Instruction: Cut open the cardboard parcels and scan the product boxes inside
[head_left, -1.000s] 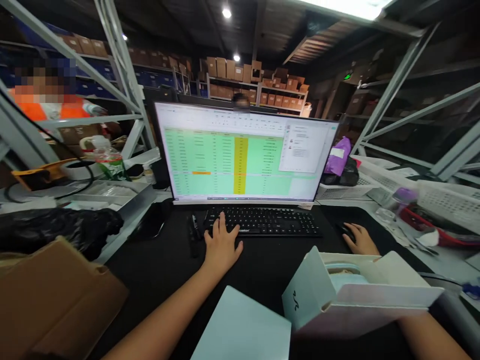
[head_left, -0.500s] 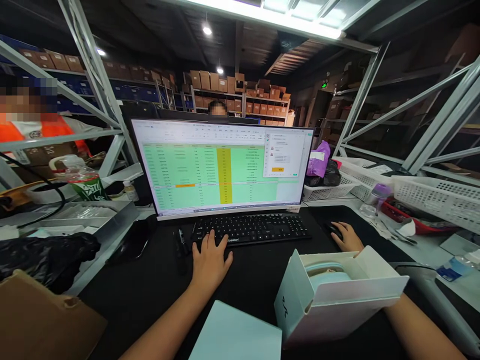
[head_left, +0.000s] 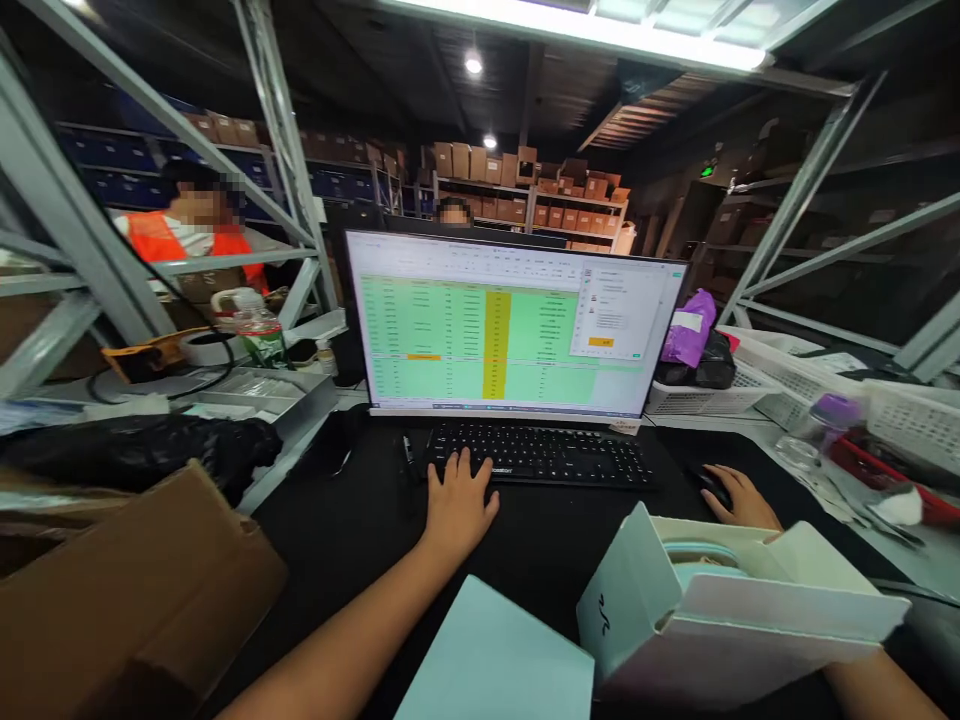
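Note:
My left hand (head_left: 459, 500) lies flat with fingers spread on the left end of a black keyboard (head_left: 547, 454). On the right, my right hand (head_left: 739, 497) curves over a black mouse (head_left: 712, 485) and grips it. Behind the keyboard stands a monitor (head_left: 510, 325) showing a green spreadsheet with a yellow column. An open pale box (head_left: 720, 610) with a light blue object inside sits in front of my right forearm. Its pale lid (head_left: 495, 660) lies flat near my left forearm.
A brown cardboard box (head_left: 127, 590) and a black bag (head_left: 142, 450) sit at the left. White baskets (head_left: 765, 385) and a purple bag (head_left: 686, 325) are at the right. Metal shelving frames both sides. A person in orange (head_left: 187, 235) sits behind the left shelf.
The view has swung back to the left. My left hand stays on the keyboard and my right hand stays on the mouse.

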